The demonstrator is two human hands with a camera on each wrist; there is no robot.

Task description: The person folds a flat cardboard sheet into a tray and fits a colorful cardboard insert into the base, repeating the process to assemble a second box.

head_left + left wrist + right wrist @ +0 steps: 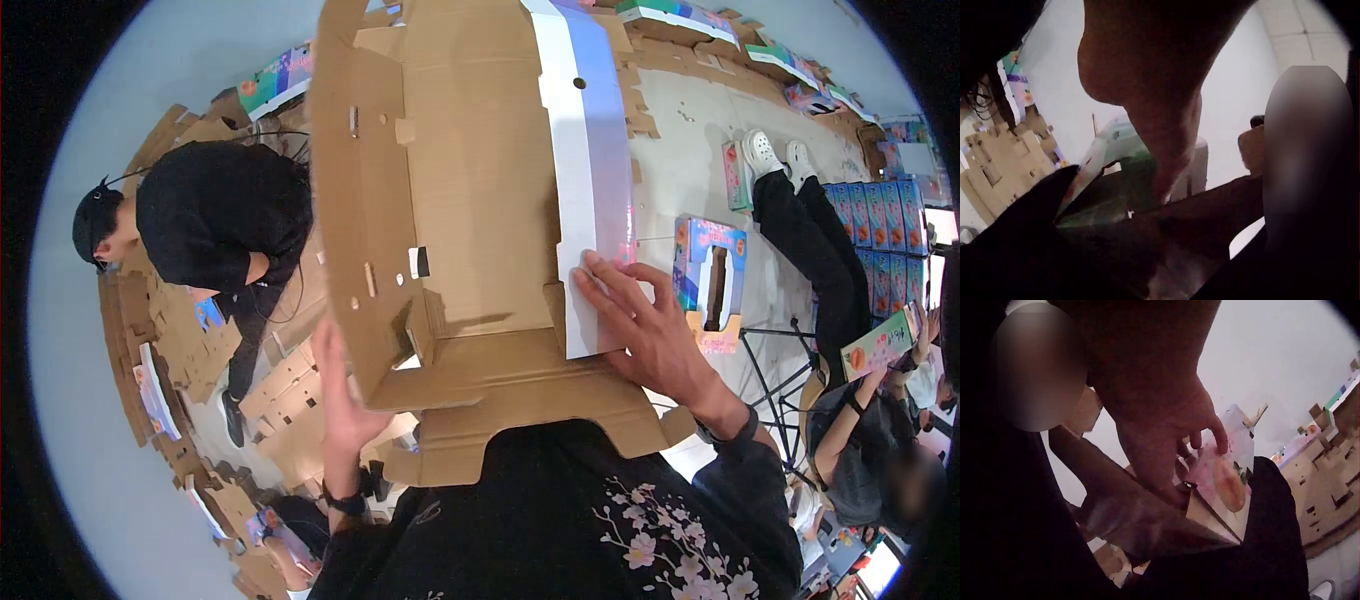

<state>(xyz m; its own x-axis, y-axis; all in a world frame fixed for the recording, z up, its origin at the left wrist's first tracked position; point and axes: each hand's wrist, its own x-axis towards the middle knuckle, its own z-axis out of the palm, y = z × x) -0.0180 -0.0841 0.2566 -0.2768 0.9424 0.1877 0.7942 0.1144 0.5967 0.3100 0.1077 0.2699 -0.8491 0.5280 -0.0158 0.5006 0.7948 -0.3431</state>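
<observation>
A partly folded cardboard box [480, 180] stands in front of me with its brown inside toward me; a flap hangs over my chest. Its right side carries a white and violet printed strip [590, 200]. My right hand [655, 335] grips this right wall near the lower corner, fingers bent over the strip. In the right wrist view, pink print with an orange fruit picture shows on the box's outside. My left hand [345, 400] lies against the outside of the left wall, fingers straight and partly hidden behind it. The left wrist view is dark around the box's edge.
A person in black [220, 210] bends over flattened cardboard at the left. At the right, a printed carton [710, 275] lies on the floor near a black tripod stand [775, 385]. Stacked blue boxes [885, 215] and another person holding a green box [880, 342] are beyond.
</observation>
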